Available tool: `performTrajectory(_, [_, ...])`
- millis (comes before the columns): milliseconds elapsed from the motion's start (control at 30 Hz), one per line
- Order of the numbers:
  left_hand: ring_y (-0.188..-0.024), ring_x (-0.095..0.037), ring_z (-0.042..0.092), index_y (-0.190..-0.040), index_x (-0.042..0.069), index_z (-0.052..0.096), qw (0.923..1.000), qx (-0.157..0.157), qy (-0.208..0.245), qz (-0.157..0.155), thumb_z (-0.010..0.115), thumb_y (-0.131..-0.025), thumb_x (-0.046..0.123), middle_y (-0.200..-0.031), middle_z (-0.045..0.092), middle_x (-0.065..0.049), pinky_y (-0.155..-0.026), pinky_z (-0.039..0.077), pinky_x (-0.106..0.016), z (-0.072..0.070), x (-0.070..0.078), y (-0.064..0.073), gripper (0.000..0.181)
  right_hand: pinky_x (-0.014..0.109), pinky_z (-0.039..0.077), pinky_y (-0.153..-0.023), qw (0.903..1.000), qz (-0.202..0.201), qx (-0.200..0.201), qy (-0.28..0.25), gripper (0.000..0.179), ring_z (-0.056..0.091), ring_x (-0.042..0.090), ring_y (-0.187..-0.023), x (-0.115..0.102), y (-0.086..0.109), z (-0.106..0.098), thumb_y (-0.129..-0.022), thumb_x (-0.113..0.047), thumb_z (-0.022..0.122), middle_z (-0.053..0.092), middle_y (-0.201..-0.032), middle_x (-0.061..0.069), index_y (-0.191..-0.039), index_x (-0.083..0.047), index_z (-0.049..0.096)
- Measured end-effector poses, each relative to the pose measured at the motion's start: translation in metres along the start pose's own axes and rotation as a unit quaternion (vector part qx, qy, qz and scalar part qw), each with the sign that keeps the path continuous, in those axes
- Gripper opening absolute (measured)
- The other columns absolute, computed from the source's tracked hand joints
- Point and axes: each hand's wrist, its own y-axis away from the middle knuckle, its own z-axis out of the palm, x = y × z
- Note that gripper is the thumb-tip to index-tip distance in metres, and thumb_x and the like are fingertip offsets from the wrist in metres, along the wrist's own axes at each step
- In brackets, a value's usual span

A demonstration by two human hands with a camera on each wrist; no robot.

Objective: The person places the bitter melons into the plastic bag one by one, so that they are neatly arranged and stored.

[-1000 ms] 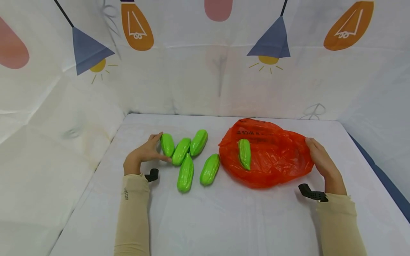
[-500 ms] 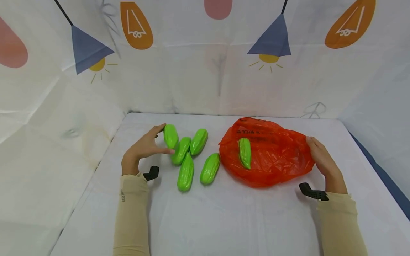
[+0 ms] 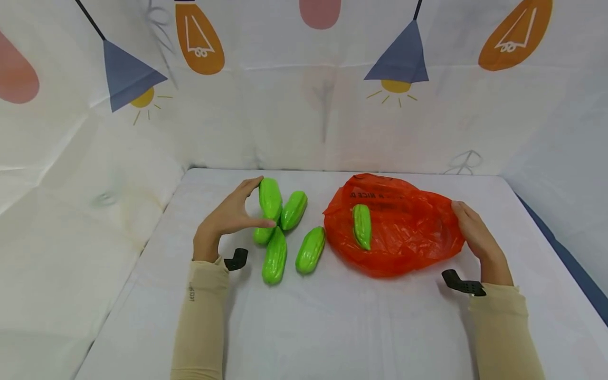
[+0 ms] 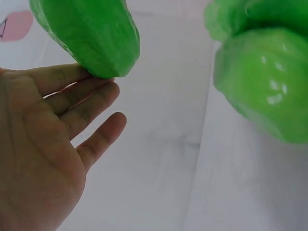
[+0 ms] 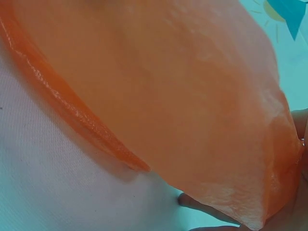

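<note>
My left hand (image 3: 233,212) holds a glossy, lumpy green bitter melon (image 3: 270,195) between thumb and fingers, raised toward the table's back. In the left wrist view, the fingers (image 4: 96,103) touch the end of that melon (image 4: 91,36). Partly hidden beneath it in the head view is another bitter melon (image 3: 261,236). More lie close by: one at the back (image 3: 294,210), one in front (image 3: 274,257), one nearer the bag (image 3: 310,250). At right, my right hand (image 3: 478,235) grips the edge of a red plastic bag (image 3: 408,237). One bitter melon (image 3: 362,227) shows within the bag's outline.
A white cloth covers the table (image 3: 351,327). Behind it rises a white sheet (image 3: 285,116) printed with lamps and bulbs. Dark wrist camera mounts (image 3: 463,283) project from both beige sleeves (image 3: 503,327).
My left hand has lifted the leftmost bitter melon and carried it right and back, over its neighbour. The right hand stays on the bag.
</note>
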Motion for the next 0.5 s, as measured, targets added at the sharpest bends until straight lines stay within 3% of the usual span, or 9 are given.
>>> performTrajectory(200, [-0.149, -0.023, 0.022, -0.158, 0.028, 0.016, 0.9988, -0.016, -0.017, 0.042, 0.084, -0.065, 0.060, -0.162, 0.019, 0.003, -0.116, 0.028, -0.057, 0.010, 0.024, -0.002, 0.120, 0.012, 0.051, -0.070, 0.9999, 0.014, -0.001, 0.004, 0.067, 0.049, 0.000, -0.086, 0.000, 0.001, 0.000, -0.105, -0.048, 0.017, 0.050, -0.109, -0.002, -0.146, 0.004, 0.029])
performTrajectory(367, [-0.145, -0.025, 0.028, -0.157, 0.032, 0.018, 0.9964, -0.012, -0.014, 0.083, 0.085, -0.063, 0.059, -0.160, 0.023, 0.005, -0.113, 0.031, -0.058, 0.023, 0.042, -0.004, 0.119, 0.010, 0.048, -0.071, 0.9998, 0.018, -0.006, 0.004, 0.068, 0.046, 0.003, -0.092, -0.001, 0.000, 0.001, -0.105, -0.049, 0.016, 0.046, -0.123, 0.014, -0.146, 0.004, 0.028])
performTrajectory(500, [-0.141, -0.028, 0.032, -0.157, 0.029, 0.017, 0.9943, -0.016, -0.022, 0.103, 0.085, -0.064, 0.058, -0.160, 0.023, 0.004, -0.110, 0.035, -0.059, 0.031, 0.052, -0.007, 0.119, 0.008, 0.046, -0.071, 0.9998, 0.020, -0.007, 0.003, 0.069, 0.045, 0.006, -0.095, -0.001, 0.000, 0.002, -0.105, -0.050, 0.015, 0.044, -0.128, 0.018, -0.147, 0.004, 0.028])
